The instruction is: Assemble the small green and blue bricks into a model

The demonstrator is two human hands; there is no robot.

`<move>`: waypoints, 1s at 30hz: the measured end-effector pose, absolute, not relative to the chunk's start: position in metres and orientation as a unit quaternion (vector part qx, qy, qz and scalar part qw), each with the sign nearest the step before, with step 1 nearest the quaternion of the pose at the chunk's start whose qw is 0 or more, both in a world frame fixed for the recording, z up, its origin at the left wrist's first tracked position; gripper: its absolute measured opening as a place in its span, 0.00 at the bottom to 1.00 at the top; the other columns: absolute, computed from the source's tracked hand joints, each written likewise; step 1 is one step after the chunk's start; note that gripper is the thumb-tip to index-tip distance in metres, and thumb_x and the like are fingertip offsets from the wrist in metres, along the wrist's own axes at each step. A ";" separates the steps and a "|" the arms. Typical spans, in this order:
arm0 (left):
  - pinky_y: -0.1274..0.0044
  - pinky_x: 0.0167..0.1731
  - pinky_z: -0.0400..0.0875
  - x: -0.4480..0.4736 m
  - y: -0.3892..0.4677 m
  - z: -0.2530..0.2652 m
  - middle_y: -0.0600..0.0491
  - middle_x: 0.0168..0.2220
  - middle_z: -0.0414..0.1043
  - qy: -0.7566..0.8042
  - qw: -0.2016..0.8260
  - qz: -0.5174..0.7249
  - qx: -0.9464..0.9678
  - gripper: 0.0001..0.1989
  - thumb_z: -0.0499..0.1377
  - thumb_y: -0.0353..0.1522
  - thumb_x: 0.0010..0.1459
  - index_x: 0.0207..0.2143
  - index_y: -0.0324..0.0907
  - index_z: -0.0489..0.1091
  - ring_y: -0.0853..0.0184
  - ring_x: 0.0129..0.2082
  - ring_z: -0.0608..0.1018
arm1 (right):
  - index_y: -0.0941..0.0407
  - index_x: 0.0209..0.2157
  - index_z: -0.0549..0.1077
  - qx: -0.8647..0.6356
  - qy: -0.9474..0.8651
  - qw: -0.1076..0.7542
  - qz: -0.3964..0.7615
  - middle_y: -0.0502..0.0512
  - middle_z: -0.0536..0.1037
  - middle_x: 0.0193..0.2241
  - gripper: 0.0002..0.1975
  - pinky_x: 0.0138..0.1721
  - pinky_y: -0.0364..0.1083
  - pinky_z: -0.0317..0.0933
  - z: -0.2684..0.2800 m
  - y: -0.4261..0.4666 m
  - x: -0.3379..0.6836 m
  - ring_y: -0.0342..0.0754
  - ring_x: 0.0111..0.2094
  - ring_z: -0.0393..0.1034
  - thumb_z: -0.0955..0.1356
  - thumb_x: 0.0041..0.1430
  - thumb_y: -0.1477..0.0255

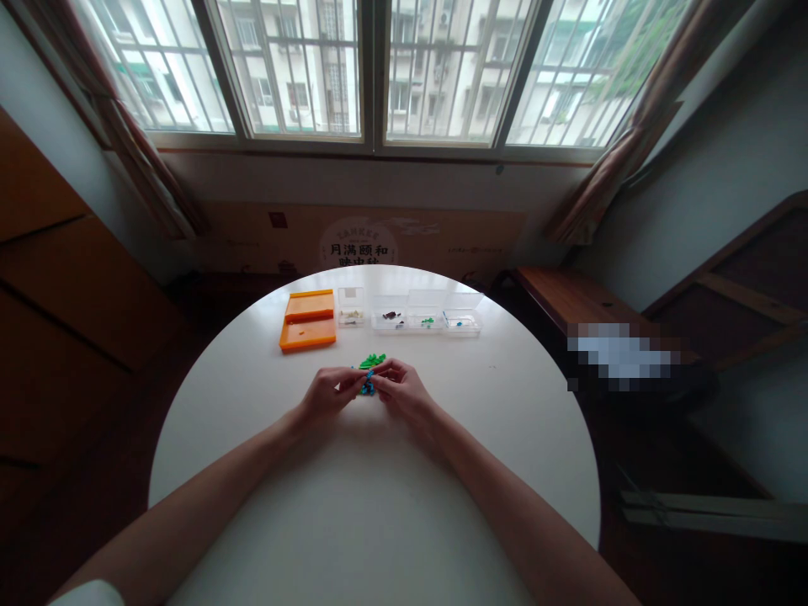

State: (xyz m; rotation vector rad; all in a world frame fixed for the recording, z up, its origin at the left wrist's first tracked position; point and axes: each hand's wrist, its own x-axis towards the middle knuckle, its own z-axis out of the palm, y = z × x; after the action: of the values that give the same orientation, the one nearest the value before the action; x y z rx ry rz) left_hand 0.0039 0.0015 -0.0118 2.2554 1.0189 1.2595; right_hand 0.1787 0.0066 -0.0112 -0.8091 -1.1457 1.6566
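I have both bare forearms angled inward over a round white table [372,513], elbows wide, hands meeting in front of its far edge. My left hand [326,392] and right hand [406,388] face each other, fingers curled, thumbs and fingertips pinched together on a small blue-and-green object [368,389]. Its green part points toward the far edge; whether it touches the table, I cannot tell. Beyond, nearer that edge, sit an orange case [308,331] and clear boxes [417,323].
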 end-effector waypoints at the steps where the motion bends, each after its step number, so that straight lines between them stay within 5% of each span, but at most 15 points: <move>1: 0.85 0.19 0.62 0.004 0.001 -0.012 0.55 0.17 0.69 0.360 0.182 0.445 0.800 0.09 0.58 0.31 0.56 0.36 0.35 0.75 0.76 0.16 0.66 | 0.58 0.27 0.69 -0.329 -0.467 0.468 0.674 0.47 0.71 0.18 0.17 0.18 0.40 0.52 -0.011 0.007 0.179 0.37 0.16 0.59 0.75 0.39 0.64; 30: 0.86 0.19 0.62 0.003 0.004 -0.016 0.55 0.17 0.69 0.368 0.187 0.449 0.793 0.09 0.59 0.31 0.55 0.37 0.35 0.75 0.77 0.16 0.66 | 0.59 0.27 0.68 -0.316 -0.463 0.468 0.684 0.47 0.71 0.17 0.16 0.17 0.39 0.51 -0.015 0.009 0.179 0.37 0.15 0.60 0.75 0.40 0.66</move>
State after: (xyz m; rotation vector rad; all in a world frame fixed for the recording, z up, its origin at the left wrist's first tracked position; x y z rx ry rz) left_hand 0.0029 0.0036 -0.0156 2.2314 1.0364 1.2635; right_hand 0.1790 0.0093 -0.0154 -0.7744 -1.1361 1.6771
